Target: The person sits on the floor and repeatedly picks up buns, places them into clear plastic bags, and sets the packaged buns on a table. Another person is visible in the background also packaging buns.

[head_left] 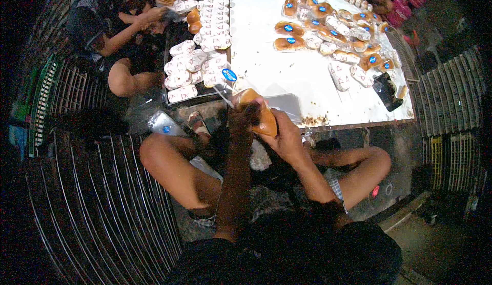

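Note:
Close to the near edge of the white table, both my hands are closed on a golden-brown bread roll (267,123). My left hand (244,115), in shadow, grips the roll's left side, while my right hand (287,135) wraps its lower right end. Clear plastic, seemingly a bag, stretches from the roll toward the upper left, and a blue oval label (229,75) shows at its end. Some of my fingers are hidden by the roll. Just beyond my right hand lies a stack of clear plastic sheets or bags (283,105) on the table.
Bagged rolls with blue labels (288,28) crowd the white table (261,8). At left, a dark tray (190,99) holds several rolls in printed wrappers (180,77). A co-worker's hand (154,15) works beside it. A black holder (387,91) sits at right; metal racks (110,192) stand lower left.

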The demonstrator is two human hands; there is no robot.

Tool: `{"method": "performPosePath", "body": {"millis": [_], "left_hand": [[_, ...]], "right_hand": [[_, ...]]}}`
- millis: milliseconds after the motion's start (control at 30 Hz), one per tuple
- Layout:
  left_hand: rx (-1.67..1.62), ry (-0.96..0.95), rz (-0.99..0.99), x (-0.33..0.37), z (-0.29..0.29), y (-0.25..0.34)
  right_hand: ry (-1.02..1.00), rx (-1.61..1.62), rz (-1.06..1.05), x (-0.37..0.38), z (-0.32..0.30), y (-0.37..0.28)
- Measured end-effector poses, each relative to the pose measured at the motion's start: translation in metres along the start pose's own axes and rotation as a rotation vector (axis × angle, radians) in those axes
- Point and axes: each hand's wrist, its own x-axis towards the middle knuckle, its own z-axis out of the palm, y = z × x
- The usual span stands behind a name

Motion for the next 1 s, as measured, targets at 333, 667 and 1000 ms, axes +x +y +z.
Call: {"method": "performPosePath", "body": {"millis": [333, 667, 1000], "left_hand": [[-0.587, -0.016, -0.031, 0.000, 0.003, 0.010], [-0.271, 0.027, -0.220, -0.027, 0.049, -0.012], [0.388, -0.276, 0.003, 0.012, -0.033, -0.010]], "right_hand": [[0.042, 0.035, 0.003, -0.004, -0.003, -0.007], [0.202, -0.211, -0.158, 0.046, -0.002, 0.003], [-0.434, 0.026, 0.281, 0.098, -0.122, 0.082]]}}
